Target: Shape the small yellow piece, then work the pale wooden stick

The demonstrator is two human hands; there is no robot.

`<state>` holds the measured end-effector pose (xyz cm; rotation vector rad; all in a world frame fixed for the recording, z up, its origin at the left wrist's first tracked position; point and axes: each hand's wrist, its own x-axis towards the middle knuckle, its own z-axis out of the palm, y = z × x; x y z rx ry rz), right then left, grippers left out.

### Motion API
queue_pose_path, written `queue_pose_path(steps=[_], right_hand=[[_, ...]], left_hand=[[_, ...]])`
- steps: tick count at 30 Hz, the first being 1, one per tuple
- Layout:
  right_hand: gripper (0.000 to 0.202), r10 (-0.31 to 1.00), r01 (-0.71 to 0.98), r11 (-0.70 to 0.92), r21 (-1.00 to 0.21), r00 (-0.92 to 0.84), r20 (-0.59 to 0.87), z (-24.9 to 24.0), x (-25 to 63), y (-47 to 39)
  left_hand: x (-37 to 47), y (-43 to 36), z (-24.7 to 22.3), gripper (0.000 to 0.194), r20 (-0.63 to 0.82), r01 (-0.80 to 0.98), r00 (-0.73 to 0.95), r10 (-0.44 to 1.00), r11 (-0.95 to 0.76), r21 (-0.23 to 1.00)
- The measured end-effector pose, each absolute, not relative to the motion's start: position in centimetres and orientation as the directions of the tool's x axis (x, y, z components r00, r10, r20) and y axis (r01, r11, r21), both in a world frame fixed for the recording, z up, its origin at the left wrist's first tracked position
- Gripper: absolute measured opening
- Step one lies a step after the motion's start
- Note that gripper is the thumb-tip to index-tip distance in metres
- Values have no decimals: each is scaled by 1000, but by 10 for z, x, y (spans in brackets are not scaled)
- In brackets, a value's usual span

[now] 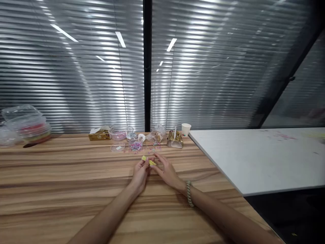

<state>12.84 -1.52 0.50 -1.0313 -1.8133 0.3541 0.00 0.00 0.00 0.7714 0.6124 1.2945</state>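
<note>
From my end, I have the bare left forearm (pixel 111 210) and bare right forearm (pixel 215 210) stretched forward, converging so the hands sit close together. I hold the bare left hand (pixel 139 173) closed in a thumb-and-finger pinch; the bare right hand (pixel 167 172) is arched, its thumb and index finger standing apart, tips pointing left.

We see at six o'clock a wooden table (pixel 162 217) with brown stripes. Between three and four o'clock, a white table (pixel 269 162) stands just beside it, and at four o'clock the floor (pixel 297 213) is dark. At ten and two o'clock, grey blinds (pixel 71 67) cover the windows (pixel 215 67), where bright strips of light (pixel 120 39) are showing. Near twelve o'clock, a black post (pixel 147 64) divides them.
</note>
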Motion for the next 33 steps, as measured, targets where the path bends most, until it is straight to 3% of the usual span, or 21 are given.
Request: queue_pose_path(steps=[7, 13, 21, 33], right_hand=[[31, 801, 533, 580, -616, -236, 551, 1, 128, -14], [28, 762, 606, 628, -488, -349, 546, -4, 126, -13], [22, 755, 708, 607, -361, -372, 539, -4, 126, -13], [22, 801, 753, 553, -357, -363, 476, -8, 128, -11]], left_hand=[[1, 0, -3, 28, 41, -541, 172, 984, 59, 839], [0, 0, -6, 30, 43, -467, 164, 985, 39, 884], [1, 1, -4, 35, 51, -397, 143, 988, 10, 918], [-2, 2, -6, 28, 101, -380, -131, 986, -144, 914]])
